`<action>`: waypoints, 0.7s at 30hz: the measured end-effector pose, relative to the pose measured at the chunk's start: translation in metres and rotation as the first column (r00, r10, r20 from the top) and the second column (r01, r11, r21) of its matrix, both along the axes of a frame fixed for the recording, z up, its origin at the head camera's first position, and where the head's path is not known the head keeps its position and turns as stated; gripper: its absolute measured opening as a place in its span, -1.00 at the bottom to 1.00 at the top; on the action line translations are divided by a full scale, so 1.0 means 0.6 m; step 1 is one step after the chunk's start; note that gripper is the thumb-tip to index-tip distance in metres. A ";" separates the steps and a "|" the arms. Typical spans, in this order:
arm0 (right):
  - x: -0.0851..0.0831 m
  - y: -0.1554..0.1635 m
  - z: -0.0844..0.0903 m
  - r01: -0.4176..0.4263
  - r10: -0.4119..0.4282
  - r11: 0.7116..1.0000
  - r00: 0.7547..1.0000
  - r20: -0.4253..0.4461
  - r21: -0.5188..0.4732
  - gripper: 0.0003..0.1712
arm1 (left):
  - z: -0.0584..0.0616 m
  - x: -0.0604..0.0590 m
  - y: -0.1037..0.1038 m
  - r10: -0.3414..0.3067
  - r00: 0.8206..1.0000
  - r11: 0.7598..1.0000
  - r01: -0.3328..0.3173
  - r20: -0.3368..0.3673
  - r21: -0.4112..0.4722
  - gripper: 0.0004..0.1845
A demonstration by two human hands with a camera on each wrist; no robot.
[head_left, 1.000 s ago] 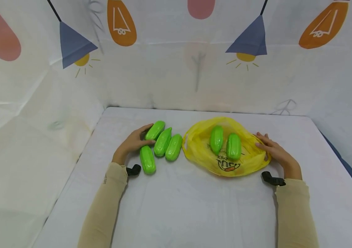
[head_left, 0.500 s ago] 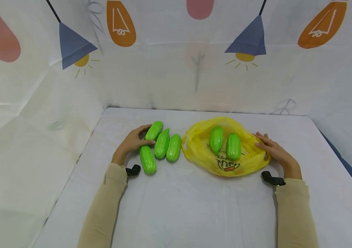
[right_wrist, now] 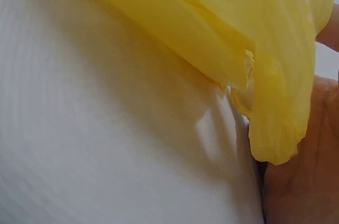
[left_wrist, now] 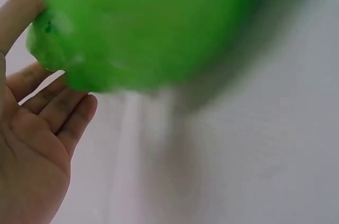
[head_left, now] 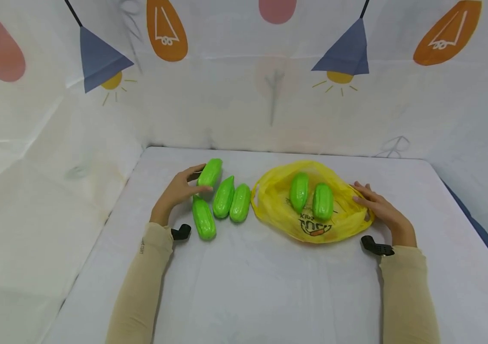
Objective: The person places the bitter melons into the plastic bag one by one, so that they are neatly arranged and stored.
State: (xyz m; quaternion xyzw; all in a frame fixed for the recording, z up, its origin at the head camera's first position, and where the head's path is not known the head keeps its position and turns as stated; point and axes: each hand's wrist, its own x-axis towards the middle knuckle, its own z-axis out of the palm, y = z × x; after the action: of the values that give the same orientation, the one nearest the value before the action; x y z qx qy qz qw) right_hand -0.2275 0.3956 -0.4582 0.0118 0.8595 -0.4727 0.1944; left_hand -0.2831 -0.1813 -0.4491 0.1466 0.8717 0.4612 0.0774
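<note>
My left hand (head_left: 179,188) grips a shiny green cucumber-shaped toy (head_left: 210,173) between thumb and fingers. In the left wrist view, this green toy (left_wrist: 143,28) is large and blurred, with the fingertips partly behind it. Close by on the table lie more such green toys: one below the hand (head_left: 204,220) and two side by side, a pointed one (head_left: 224,197) and a blunt one (head_left: 240,203). My right hand (head_left: 383,210) holds the right edge of a yellow plastic bag (head_left: 270,210), thumb over the rim. The bag (right_wrist: 280,86) hides part of that hand in the right wrist view.
Inside the spread mouth of the bag lie two more green toys, one on the left (head_left: 299,192) and one on the right (head_left: 323,201). A white table (head_left: 270,286) lies under everything, and a printed white sheet (head_left: 235,114) hangs behind it.
My left hand has moved up and slightly left in the head view, taking the green toy away from the others. The right hand and the bag stay nearly still.
</note>
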 end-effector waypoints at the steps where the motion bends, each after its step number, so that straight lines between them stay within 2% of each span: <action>1: -0.001 0.000 0.000 0.000 0.000 1.000 1.000 -0.001 -0.002 -0.11 | 0.009 0.001 0.000 0.001 1.000 1.000 -0.001 -0.017 0.004 -0.05; 8: -0.002 0.002 -0.003 -0.004 0.004 1.000 1.000 -0.004 -0.014 -0.12 | 0.077 0.027 0.015 -0.009 0.986 0.998 0.020 -0.166 0.066 -0.11; 10: -0.001 0.002 -0.005 -0.002 0.002 1.000 1.000 -0.003 -0.015 -0.12 | 0.091 0.036 0.023 -0.024 0.980 0.997 0.038 -0.197 0.069 -0.11; 14: -0.003 0.002 -0.011 -0.006 0.006 1.000 1.000 0.000 -0.013 -0.14 | 0.110 0.051 0.038 -0.050 0.975 0.995 0.067 -0.217 0.074 -0.12; 17: -0.003 0.002 -0.012 -0.012 0.012 1.000 1.000 -0.001 -0.008 -0.15 | 0.123 0.053 0.051 -0.068 0.966 0.993 0.090 -0.251 0.076 -0.12; 21: -0.003 0.003 -0.006 -0.009 0.009 1.000 1.000 -0.005 -0.006 -0.14 | 0.146 0.045 0.072 -0.094 0.945 0.990 0.123 -0.314 0.074 -0.12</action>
State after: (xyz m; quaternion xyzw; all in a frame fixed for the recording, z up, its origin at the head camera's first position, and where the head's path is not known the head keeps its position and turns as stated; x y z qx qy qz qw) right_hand -0.2292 0.3974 -0.4616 0.0063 0.8585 -0.4744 0.1944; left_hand -0.2563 -0.1380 -0.3615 0.2683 0.8414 0.4672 -0.0419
